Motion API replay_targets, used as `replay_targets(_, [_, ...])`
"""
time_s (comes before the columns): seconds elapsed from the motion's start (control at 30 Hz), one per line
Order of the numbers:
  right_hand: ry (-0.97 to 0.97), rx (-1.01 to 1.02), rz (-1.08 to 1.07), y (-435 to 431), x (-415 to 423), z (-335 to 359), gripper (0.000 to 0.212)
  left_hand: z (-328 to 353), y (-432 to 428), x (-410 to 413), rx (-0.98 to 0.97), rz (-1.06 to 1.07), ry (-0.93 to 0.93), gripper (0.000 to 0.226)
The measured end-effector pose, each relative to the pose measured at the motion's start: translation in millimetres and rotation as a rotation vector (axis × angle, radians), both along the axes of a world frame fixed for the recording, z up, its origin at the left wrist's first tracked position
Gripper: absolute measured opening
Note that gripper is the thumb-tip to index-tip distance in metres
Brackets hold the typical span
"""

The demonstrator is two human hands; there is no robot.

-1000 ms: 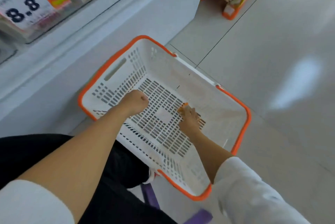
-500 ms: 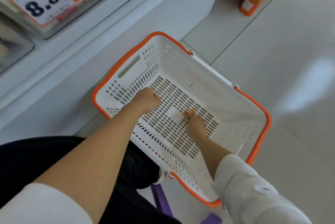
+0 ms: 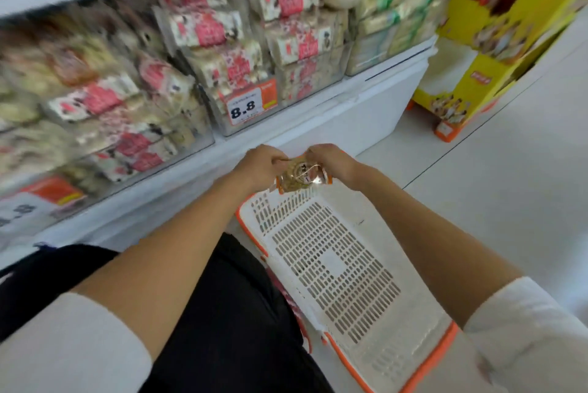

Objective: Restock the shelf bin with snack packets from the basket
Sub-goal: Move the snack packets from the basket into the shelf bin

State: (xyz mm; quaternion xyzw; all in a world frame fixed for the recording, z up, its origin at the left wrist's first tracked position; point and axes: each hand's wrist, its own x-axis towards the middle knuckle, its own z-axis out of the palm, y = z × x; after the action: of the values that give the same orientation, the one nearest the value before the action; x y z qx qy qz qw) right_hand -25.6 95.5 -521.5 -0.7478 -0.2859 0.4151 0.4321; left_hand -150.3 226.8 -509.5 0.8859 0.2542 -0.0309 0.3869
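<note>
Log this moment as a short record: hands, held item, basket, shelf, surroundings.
left hand: grips the left edge of a small orange-trimmed clear snack packet
right hand: grips the packet's right edge
packet position: above the far end of the white slotted plastic basket with orange rim
basket: on the pale floor, below the shelf
shelf: clear plastic bins full of pink-and-white packets; white price tag reads 8.8
right of shelf: yellow cardboard display stand

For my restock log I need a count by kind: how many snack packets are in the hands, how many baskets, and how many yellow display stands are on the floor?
Snack packet, held by left hand and right hand: 1
Basket: 1
Yellow display stand: 1
Total: 3
</note>
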Motion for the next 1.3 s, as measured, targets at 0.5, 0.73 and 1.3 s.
replay_targets(0.5, [-0.066, 0.474, 0.096, 105.0, -81.1, 221.1, 0.025, 200.1, 78.8, -120.3, -0.163, 0.607, -0.705, 0.017])
replay_targets(0.73, [-0.188, 0.505, 0.119, 144.0, -127.1, 285.1, 0.060, 246.6, 94.9, -166.0, -0.015, 0.643, -0.721, 0.022])
replay_targets(1.3, [-0.323, 0.684, 0.263, 340.4, -199.0, 374.8, 0.023, 373.6, 257.3, -252.4, 0.648, 0.697, -0.508, 0.033])
